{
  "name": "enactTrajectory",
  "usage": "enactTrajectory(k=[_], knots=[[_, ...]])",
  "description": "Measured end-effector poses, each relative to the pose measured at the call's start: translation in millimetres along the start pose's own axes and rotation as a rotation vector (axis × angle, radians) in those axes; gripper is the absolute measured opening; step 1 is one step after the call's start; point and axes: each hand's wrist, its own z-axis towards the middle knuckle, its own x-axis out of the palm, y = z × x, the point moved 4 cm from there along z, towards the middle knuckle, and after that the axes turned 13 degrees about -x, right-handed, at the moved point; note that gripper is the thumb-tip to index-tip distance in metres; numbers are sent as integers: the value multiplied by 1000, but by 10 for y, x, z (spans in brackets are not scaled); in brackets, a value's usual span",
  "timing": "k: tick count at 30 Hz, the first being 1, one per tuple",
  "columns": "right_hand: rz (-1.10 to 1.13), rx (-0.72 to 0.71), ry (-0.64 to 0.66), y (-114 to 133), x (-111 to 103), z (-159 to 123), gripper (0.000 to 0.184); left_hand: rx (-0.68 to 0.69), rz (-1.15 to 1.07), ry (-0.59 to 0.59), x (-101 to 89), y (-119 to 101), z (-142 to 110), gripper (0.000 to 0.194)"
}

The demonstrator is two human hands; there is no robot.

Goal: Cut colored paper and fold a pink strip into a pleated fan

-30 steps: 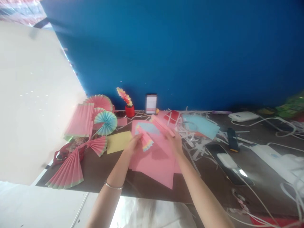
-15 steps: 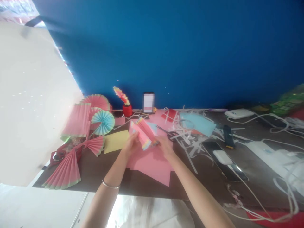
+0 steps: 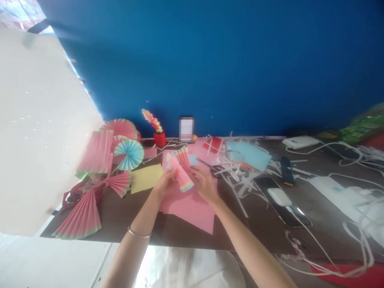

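Note:
A pleated pink paper fan (image 3: pixel 181 170), banded yellow and blue at its ends, is held up between both my hands above pink paper sheets (image 3: pixel 192 210). My left hand (image 3: pixel 166 180) grips its left edge, with a bangle on the wrist. On the other side, my right hand (image 3: pixel 205 182) pinches the folds near the middle. Dark scissors (image 3: pixel 214 167) lie just beyond my right hand. A yellow paper (image 3: pixel 147 178) rests left of my left hand.
Finished-looking pleated fans (image 3: pixel 81 214) and a blue rosette (image 3: pixel 129 154) crowd the left. Behind stand a red pot (image 3: pixel 160 139) and a small upright screen (image 3: pixel 186 129). Rightward are white paper strips (image 3: pixel 244 186), light-blue paper (image 3: pixel 250 155), a phone (image 3: pixel 283 202) and white cables (image 3: pixel 361 240).
The pleated paper has turned in my hands, its folds now spreading at the top and drawn together near my right fingers. My right hand has shifted slightly inward and up.

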Motion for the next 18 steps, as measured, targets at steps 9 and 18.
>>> enactTrajectory(k=[9, 18], knots=[[171, 154, -44, -27, -33, 51, 23, -51, -102, 182, 180, -28, -116, 31], [799, 364, -50, -123, 51, 20, 18, -71, -102, 280, 223, -38, -144, 33]])
